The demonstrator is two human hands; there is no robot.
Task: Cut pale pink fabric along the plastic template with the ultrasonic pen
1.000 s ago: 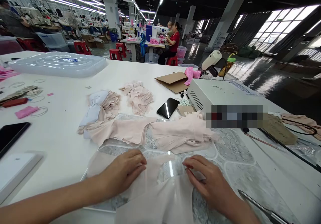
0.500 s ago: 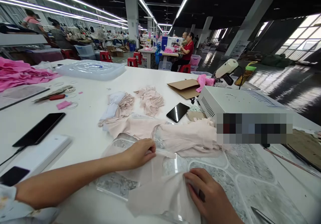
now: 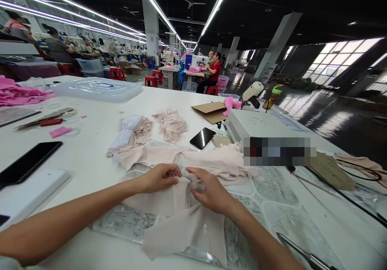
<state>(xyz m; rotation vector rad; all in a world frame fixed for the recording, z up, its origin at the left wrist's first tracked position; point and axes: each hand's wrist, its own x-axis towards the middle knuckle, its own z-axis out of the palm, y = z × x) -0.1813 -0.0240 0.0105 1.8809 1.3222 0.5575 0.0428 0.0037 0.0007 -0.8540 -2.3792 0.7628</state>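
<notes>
A pale pink fabric piece point(image 3: 187, 225) lies on a clear plastic sheet point(image 3: 272, 189) in front of me. My left hand point(image 3: 160, 177) pinches its far edge with closed fingers. Close beside it, my right hand point(image 3: 208, 191) also grips the far edge of the same fabric, fingers curled. Just beyond both hands lies a pile of matching pale pink fabric pieces point(image 3: 211, 161). Two smaller bundles of the same cloth point(image 3: 171, 125) sit farther back.
A white machine box point(image 3: 260, 127) stands at right with a handheld tool point(image 3: 252, 90) behind it. A black phone point(image 3: 202, 138) lies mid-table, another phone point(image 3: 28, 163) at left. Scissors point(image 3: 305, 254) lie at lower right. Cardboard point(image 3: 210, 111), a plastic lid point(image 3: 96, 88), and seated workers are beyond.
My right hand has moved from the near part of the fabric up to its far edge, meeting my left hand. The view has shifted slightly.
</notes>
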